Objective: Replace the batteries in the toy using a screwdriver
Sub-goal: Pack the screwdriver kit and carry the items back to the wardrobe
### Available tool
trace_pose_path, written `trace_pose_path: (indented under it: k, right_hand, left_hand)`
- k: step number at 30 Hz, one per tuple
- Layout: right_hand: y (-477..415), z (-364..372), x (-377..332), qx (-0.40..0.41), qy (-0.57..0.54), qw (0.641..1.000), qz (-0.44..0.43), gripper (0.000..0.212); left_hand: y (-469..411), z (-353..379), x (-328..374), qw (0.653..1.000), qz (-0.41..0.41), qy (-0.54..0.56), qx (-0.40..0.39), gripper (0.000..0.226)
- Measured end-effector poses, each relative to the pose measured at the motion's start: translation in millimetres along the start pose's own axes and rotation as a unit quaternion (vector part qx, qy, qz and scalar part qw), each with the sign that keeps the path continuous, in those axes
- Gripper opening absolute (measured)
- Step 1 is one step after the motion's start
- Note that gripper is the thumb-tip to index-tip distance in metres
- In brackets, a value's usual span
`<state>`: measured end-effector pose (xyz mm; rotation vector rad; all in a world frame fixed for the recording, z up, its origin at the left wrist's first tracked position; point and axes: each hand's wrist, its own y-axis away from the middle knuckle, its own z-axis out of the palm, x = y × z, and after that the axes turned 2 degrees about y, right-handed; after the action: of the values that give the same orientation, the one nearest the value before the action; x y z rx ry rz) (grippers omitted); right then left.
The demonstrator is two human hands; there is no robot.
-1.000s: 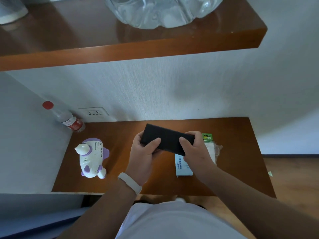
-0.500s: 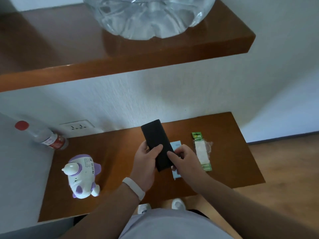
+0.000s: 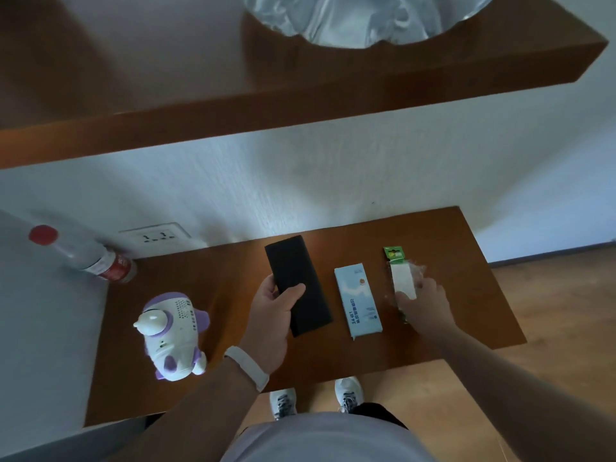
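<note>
Left hand [image 3: 270,315] grips the black case [image 3: 298,281], thumb across its top face. Right hand [image 3: 426,305] covers the near end of the battery pack [image 3: 401,278]; blurred, so I cannot tell its grasp. Light-blue box [image 3: 358,301] lies between case and pack. White-and-purple toy [image 3: 171,331] sits at the worktop's [image 3: 226,278] left, apart from both hands.

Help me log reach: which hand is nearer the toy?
Left. The left hand, gripping the black case, is beside the toy, not touching; the right hand touches the battery pack, beyond the blue box.
</note>
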<state>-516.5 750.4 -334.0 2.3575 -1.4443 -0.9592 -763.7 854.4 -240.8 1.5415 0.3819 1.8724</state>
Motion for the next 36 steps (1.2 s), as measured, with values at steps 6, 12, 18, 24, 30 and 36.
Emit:
trace_pose_path:
  k: [6, 12, 18, 24, 30, 36]
  right_hand:
    - [-15, 20, -1, -0.016, 0.067, 0.997, 0.042, 0.088]
    - [-19, 22, -3, -0.025, 0.098, 0.993, 0.056, 0.094]
    - [-15, 16, -1, -0.03, 0.081, 0.995, 0.05, 0.086]
    - [4, 23, -21, -0.04, 0.049, 0.998, -0.002, 0.068]
    - [18, 49, -47, -0.071, 0.06, 0.994, -0.057, 0.067]
    - [22, 66, -51, -0.053, 0.078, 0.994, -0.057, 0.08]
  left_hand:
    - [0, -7, 2, 1.0, -0.001, -0.01, 0.002, 0.031]
    - [0, -7, 4, 1.0, -0.005, -0.017, -0.002, 0.031]
    - [-2, -1, 6, 1.0, -0.007, -0.021, -0.003, 0.029]
    - [-6, 1, 4, 1.0, -0.012, -0.027, -0.008, 0.03]
    - [-10, -1, 3, 0.999, -0.016, -0.036, -0.009, 0.032]
    - [-13, -12, 8, 0.999, -0.014, -0.029, 0.001, 0.033]
